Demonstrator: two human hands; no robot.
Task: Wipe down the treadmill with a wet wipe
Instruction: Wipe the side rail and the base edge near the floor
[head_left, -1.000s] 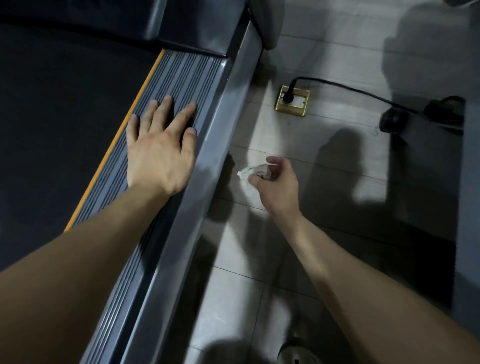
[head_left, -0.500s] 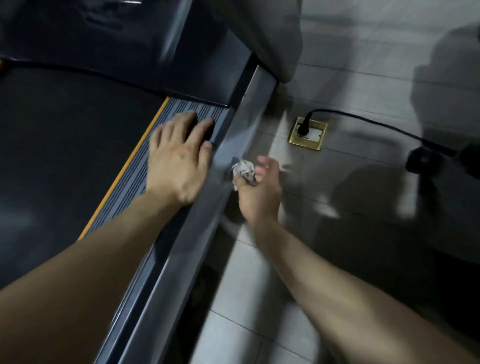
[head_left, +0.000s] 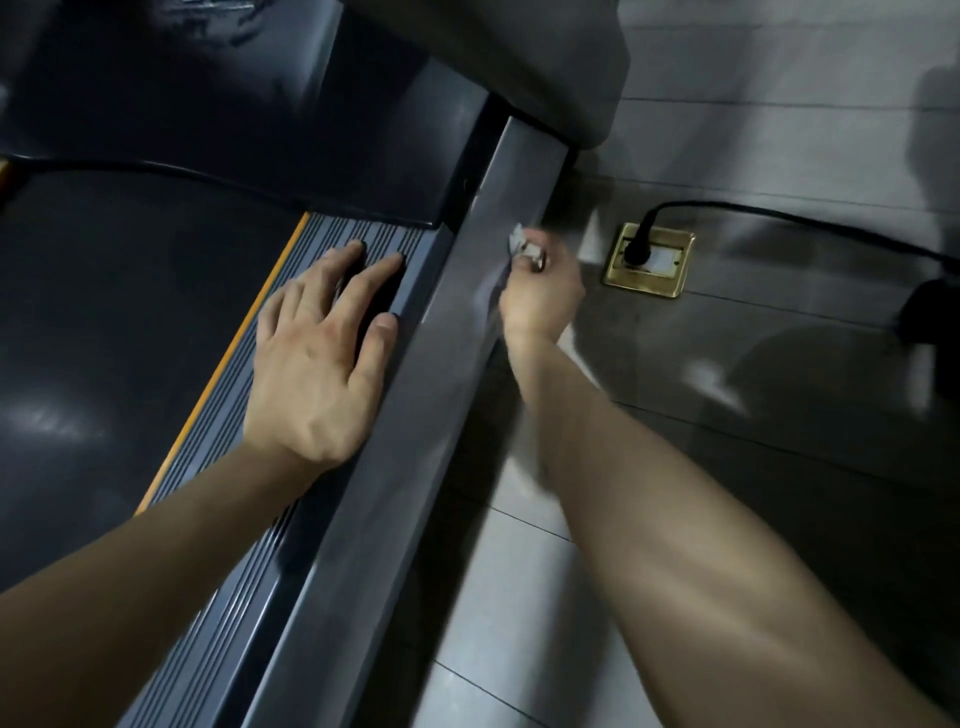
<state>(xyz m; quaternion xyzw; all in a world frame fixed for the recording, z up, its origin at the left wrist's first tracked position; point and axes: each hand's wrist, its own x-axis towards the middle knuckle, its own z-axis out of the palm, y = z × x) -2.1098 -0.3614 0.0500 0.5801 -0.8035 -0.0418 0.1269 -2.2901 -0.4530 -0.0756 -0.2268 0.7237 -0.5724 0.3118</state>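
The treadmill fills the left: a black belt, a ribbed grey foot rail edged in orange, and a smooth grey side frame beside the floor. My left hand lies flat on the ribbed rail with fingers spread. My right hand grips a crumpled white wet wipe and holds it against the outer edge of the side frame, near the front motor cover. Most of the wipe is hidden in the fingers.
A brass floor socket with a black plug sits on the grey tiled floor just right of my right hand. Its black cable runs off to the right. A grey upright post base rises above the frame.
My right hand has carried the wipe from over the floor to the side frame and then forward along it. My left hand has stayed flat on the rail.
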